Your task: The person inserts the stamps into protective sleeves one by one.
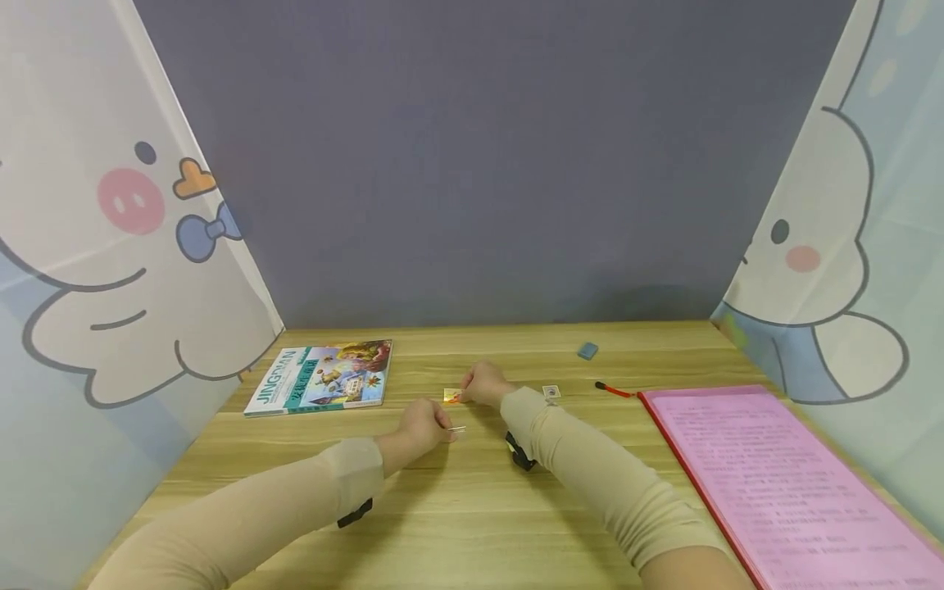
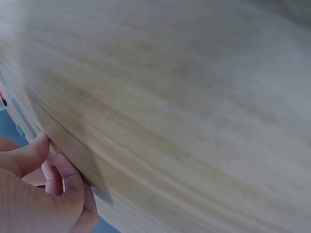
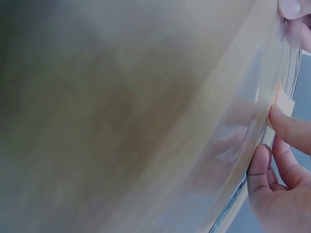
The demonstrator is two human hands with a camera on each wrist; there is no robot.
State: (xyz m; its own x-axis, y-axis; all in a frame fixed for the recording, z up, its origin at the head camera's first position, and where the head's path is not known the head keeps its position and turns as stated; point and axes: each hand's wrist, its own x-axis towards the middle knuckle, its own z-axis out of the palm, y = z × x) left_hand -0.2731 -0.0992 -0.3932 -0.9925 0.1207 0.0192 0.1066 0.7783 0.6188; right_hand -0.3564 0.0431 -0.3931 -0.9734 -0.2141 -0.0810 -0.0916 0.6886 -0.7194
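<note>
My left hand (image 1: 424, 424) pinches a thin, pale flat piece (image 1: 458, 428) low over the wooden table (image 1: 413, 524); its kind is too small to tell. In the left wrist view, the thumb and forefinger of the left hand (image 2: 43, 189) come together close to the tabletop. Slightly farther off, my right hand (image 1: 485, 383) pinches a small yellow-and-red paper square (image 1: 451, 396) by its right side. The right wrist view has this square (image 3: 285, 103) tilted up from the surface at the fingertips.
Right of the hands lies a small white square with a dark picture (image 1: 551, 392). Behind it is a blue-grey block (image 1: 587, 351). A red stick with a black tip (image 1: 614, 389) lies near a red folder with pink sheets (image 1: 782, 483). A picture book (image 1: 324, 377) occupies the back left.
</note>
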